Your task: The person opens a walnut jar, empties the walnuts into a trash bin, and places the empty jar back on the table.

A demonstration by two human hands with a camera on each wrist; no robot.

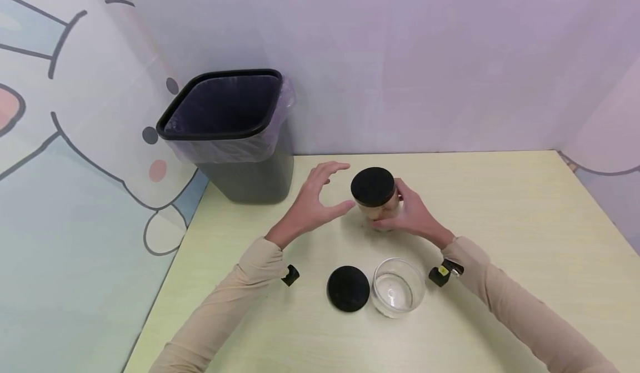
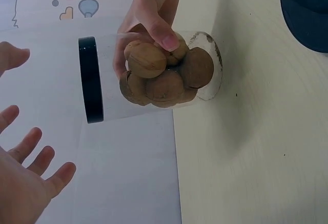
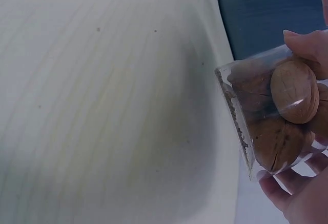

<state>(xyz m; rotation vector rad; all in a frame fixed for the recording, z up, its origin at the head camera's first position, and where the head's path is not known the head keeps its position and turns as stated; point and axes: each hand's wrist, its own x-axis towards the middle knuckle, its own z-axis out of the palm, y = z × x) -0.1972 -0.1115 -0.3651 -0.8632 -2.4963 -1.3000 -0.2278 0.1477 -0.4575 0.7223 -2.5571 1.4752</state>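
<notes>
A clear jar (image 1: pixel 372 213) with a black lid (image 1: pixel 373 187) is gripped low on its side by my right hand (image 1: pixel 411 213). Several walnuts (image 2: pixel 165 86) show through its wall in the left wrist view. In the right wrist view, fingers and thumb wrap the jar (image 3: pixel 241 126) near its base. My left hand (image 1: pixel 314 202) is held to the left of the jar, fingers spread and apart from the lid. Closer to me on the table, a second black lid (image 1: pixel 348 288) lies flat beside an uncovered clear jar (image 1: pixel 398 288).
A grey bin (image 1: pixel 250 175) with a black rim and a plastic liner stands at the table's back left. The pale wooden table (image 1: pixel 505 212) meets a light wall behind. Small dark cameras are strapped at both wrists.
</notes>
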